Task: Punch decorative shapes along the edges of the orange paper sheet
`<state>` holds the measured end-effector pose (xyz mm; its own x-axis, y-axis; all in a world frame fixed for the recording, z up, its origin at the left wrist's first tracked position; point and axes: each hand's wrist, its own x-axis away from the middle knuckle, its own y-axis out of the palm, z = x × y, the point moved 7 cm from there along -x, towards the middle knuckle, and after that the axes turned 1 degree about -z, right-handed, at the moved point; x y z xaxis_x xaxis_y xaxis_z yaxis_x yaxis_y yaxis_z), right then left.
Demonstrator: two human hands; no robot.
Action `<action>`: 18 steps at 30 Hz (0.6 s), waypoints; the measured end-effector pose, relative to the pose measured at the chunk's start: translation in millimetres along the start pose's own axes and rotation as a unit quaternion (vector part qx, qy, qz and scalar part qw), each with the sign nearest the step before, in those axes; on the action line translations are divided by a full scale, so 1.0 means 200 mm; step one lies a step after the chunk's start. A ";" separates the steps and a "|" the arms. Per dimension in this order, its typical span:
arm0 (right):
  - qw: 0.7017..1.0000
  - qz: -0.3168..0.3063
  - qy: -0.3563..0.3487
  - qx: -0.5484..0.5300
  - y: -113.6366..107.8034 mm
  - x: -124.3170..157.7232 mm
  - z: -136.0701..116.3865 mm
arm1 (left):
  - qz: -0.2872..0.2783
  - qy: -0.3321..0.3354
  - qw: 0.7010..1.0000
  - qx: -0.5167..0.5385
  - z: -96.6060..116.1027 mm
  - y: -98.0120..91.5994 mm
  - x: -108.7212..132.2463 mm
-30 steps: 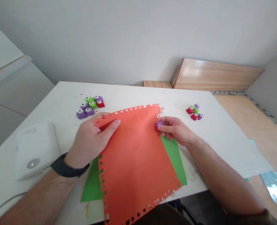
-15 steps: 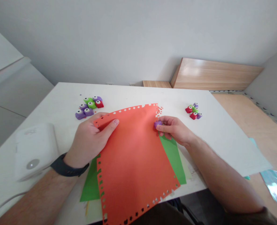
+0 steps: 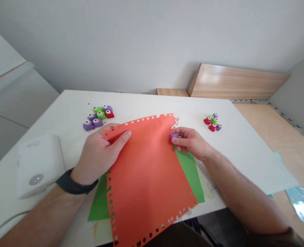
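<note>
An orange sheet of paper (image 3: pixel 149 164), with small star and flower shapes punched along its edges, is held up at a tilt. My left hand (image 3: pixel 102 149) pinches its upper left corner, thumb on the front and fingers behind. At the right edge, near the top corner, my right hand (image 3: pixel 190 142) grips a small purple craft punch (image 3: pixel 173 137) set on the paper's margin. Tiny orange punched-out bits (image 3: pixel 176 120) lie on the table just beyond it. Beneath the orange sheet rests a green sheet (image 3: pixel 191 175), mostly covered.
Several purple, green and red punches with eye-like buttons (image 3: pixel 99 115) sit at the back left. Another cluster (image 3: pixel 213 122) stands to the right. A white device (image 3: pixel 40 164) with a cable is at the left on the white table (image 3: pixel 244 154). A wooden board (image 3: pixel 239 80) leans behind.
Almost nothing differs. Both hands keep their grip on the paper and the punch, and the view has shifted very slightly.
</note>
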<state>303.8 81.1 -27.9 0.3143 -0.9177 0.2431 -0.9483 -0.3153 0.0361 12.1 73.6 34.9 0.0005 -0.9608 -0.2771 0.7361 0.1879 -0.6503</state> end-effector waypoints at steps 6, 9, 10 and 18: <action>1.000 0.015 0.008 0.007 -0.01 0.01 0.01 | -0.021 -0.014 1.000 0.006 0.01 0.00 0.00; 1.000 0.020 0.009 0.014 -0.01 0.01 0.00 | -0.025 -0.018 0.999 0.012 0.01 0.01 0.00; 1.000 0.021 0.010 0.016 -0.01 0.01 0.00 | -0.022 -0.019 0.999 0.012 0.01 0.00 0.00; 0.999 0.039 -0.002 0.013 -0.01 0.02 -0.03 | -0.021 -0.023 1.000 0.005 0.01 0.00 0.01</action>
<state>306.6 78.7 -20.6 0.2397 -0.9404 0.2411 -0.9685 -0.2488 -0.0079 14.3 71.8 35.9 0.0004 -0.9761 -0.2174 0.7426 0.1459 -0.6536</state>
